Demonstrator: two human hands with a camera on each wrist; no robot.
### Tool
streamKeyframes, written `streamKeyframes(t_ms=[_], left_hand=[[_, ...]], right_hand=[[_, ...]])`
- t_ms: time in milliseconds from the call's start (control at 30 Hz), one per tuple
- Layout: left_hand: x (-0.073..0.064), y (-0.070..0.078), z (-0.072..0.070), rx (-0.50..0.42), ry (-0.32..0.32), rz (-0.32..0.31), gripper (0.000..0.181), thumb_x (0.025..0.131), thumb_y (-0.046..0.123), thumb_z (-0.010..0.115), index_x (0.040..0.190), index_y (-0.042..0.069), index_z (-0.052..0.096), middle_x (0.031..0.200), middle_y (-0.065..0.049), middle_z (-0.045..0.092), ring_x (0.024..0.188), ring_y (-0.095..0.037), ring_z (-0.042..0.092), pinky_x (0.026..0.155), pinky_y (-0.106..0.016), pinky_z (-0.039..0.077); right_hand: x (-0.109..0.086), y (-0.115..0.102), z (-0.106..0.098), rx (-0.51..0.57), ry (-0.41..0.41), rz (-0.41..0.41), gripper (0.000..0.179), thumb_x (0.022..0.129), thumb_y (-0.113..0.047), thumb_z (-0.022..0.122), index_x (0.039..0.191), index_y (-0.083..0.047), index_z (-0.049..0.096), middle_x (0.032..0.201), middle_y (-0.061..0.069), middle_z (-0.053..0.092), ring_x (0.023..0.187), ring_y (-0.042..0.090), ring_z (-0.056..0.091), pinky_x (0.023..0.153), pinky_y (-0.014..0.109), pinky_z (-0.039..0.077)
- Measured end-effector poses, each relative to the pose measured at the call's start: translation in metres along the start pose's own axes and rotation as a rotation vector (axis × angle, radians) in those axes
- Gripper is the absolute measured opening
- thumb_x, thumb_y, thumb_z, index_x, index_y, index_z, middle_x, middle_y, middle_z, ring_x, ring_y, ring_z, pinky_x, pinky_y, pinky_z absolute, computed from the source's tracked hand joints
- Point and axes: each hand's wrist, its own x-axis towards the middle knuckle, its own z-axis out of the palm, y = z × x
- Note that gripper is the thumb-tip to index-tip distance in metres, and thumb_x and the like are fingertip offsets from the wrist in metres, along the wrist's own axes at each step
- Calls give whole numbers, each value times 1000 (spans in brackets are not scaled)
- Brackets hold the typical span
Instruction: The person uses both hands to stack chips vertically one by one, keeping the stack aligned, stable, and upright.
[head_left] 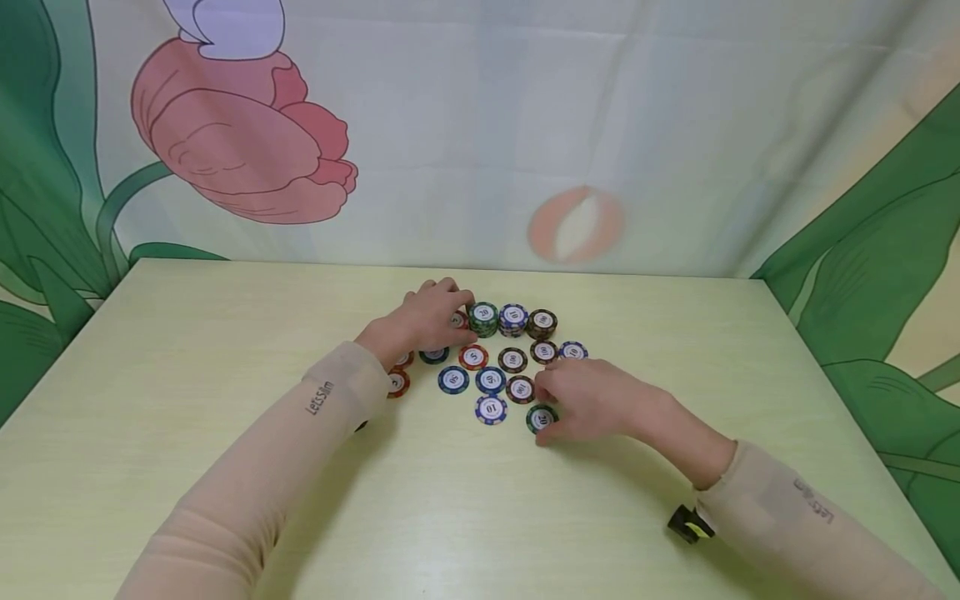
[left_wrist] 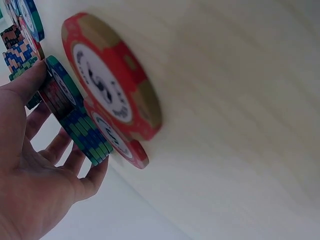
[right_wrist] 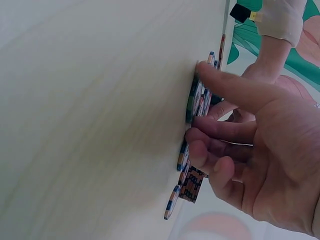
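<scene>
My left hand (head_left: 423, 319) is at the back row of poker chip stacks, its thumb in front and its fingers behind. In the left wrist view that hand holds a stack of red poker chips (left_wrist: 56, 99), beside a blue-and-green chip stack (left_wrist: 85, 132) that the other fingers touch. A green poker chip (head_left: 542, 419) lies flat at the front right of the loose chips. My right hand (head_left: 596, 402) pinches this chip by its edges between thumb and index finger, the other fingers curled, as the right wrist view shows.
Green (head_left: 483, 320), blue-and-white (head_left: 513, 320) and black (head_left: 542, 323) chip stacks stand right of my left hand. Several loose chips lie between the hands, among them a red one (head_left: 473, 357) and a blue one (head_left: 491, 381). A printed curtain (head_left: 450, 150) hangs behind the table (head_left: 465, 517).
</scene>
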Motion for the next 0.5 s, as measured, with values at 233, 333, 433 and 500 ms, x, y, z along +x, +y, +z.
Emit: streamKeyframes(t_ms=[233,333,433,500], left_hand=[[-1,2,-1,1,3,-7,60,96,42,72,145,13,55,143,-15,48,130,-37,43,106,-62,35],[-1,2,-1,1,-1,-9,60,96,41,72,146,13,55,144,-16,48,129,-37,43,106,-62,35],[-1,2,-1,0,-4,-13,60,96,41,72,146,13,55,144,-16,48,129,-37,43,106,-62,35],[-1,3,-1,0,-5,-14,59,97,41,72,145,12,55,144,-16,48,129,-38,43,106,-62,35]], right_hand=[[3,-2,1,19,-14,-2,27,82,-31,85,88,-13,65,75,-7,57,71,13,52,67,33,47],[3,-3,2,18,-24,-8,25,81,-27,83,86,-13,63,77,-7,58,71,13,52,65,33,47],[3,-6,2,10,-37,1,23,80,-24,81,88,-14,62,78,-7,57,70,13,51,62,33,46],[2,-7,2,-9,-35,-2,23,79,-23,79,90,-13,61,79,-6,56,71,13,51,62,32,45]])
